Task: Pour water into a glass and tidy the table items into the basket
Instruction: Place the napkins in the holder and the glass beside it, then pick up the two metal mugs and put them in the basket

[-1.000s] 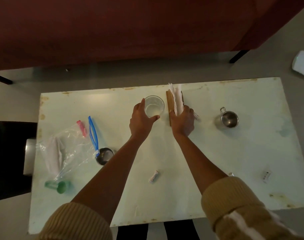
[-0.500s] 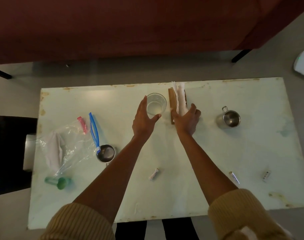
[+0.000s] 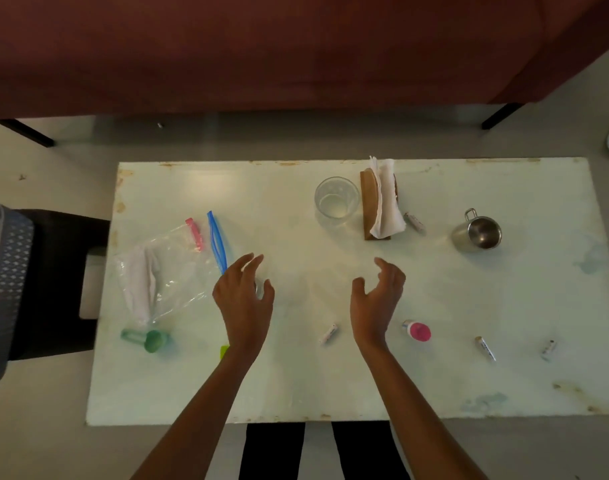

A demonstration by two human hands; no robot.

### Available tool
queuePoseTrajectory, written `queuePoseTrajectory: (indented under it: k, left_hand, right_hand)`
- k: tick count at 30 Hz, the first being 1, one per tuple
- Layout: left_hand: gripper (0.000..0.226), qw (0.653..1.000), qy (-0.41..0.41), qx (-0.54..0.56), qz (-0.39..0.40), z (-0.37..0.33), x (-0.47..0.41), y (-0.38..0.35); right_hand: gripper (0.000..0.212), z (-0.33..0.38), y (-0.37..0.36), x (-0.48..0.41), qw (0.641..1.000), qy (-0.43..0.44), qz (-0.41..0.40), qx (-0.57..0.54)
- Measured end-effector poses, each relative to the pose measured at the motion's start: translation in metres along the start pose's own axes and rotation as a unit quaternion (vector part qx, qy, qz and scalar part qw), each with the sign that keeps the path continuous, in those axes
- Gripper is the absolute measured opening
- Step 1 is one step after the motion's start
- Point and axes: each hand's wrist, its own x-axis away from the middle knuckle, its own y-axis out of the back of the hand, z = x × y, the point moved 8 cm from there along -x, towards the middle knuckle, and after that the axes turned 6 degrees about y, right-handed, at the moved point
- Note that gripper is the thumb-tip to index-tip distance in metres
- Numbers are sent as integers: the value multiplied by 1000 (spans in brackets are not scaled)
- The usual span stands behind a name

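A clear glass [image 3: 336,199] with a little water stands at the back middle of the white table [image 3: 330,382]. Right beside it is a wooden napkin holder [image 3: 368,206] with white napkins. My left hand [image 3: 242,299] hovers open over the blue-handled metal scoop [image 3: 217,241], hiding its bowl. My right hand [image 3: 377,299] hangs open above the table's middle, fingers loosely curved, holding nothing. A grey perforated basket [image 3: 5,285] sits at the far left edge, off the table.
A plastic zip bag [image 3: 164,271] with white cloth, a pink clip [image 3: 195,233] and a green scoop [image 3: 147,339] lie left. A steel cup [image 3: 478,232] stands right. Several small tubes [image 3: 329,333] and a pink-capped bottle [image 3: 417,330] are scattered near the front.
Both hands let go of the glass and the napkin holder and drew back toward me. The view shifted, bringing the basket and more small items into sight.
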Motion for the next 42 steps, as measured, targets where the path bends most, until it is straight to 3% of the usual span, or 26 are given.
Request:
queuePoseTrajectory:
  k: [2, 5, 7, 14, 18, 22, 26, 33, 38, 42]
  left_hand:
    - [51, 999, 26, -40, -1, 19, 3, 6]
    - [89, 980, 54, -164, 94, 47, 6, -1]
    - [102, 966, 40, -216, 135, 60, 2, -3]
    - [99, 921, -72, -332, 191, 66, -11, -12]
    - [96, 911, -77, -348, 209, 60, -13, -14]
    - [108, 888, -117, -387, 218, 60, -14, -16]
    - [96, 889, -171, -383, 184, 57, -18, -18]
    - [71, 921, -200, -313, 118, 47, -23, -14]
    - [68, 961, -169, -201, 90, 14, -9, -10]
    - [70, 981, -125, -78, 126, -26, 8, -20]
  right_hand:
    - [42, 0, -8, 18, 1000, -12, 23, 0]
    - [38, 2, -16, 39, 999, -11, 52, 3]
    - [38, 3, -20, 49, 998, -10, 69, 10]
    - [34, 1, -24, 68, 994, -12, 102, 34]
    - [33, -1, -24, 73, 993, -20, 114, 31]
    - [33, -5, -20, 74, 993, -17, 113, 34]
    - [32, -9, -14, 72, 993, -12, 111, 41]
    - [30, -20, -5, 66, 994, -11, 99, 47]
    - [31, -26, 8, 54, 996, 6, 80, 33]
    - [31, -35, 34, 29, 999, 28, 36, 23]
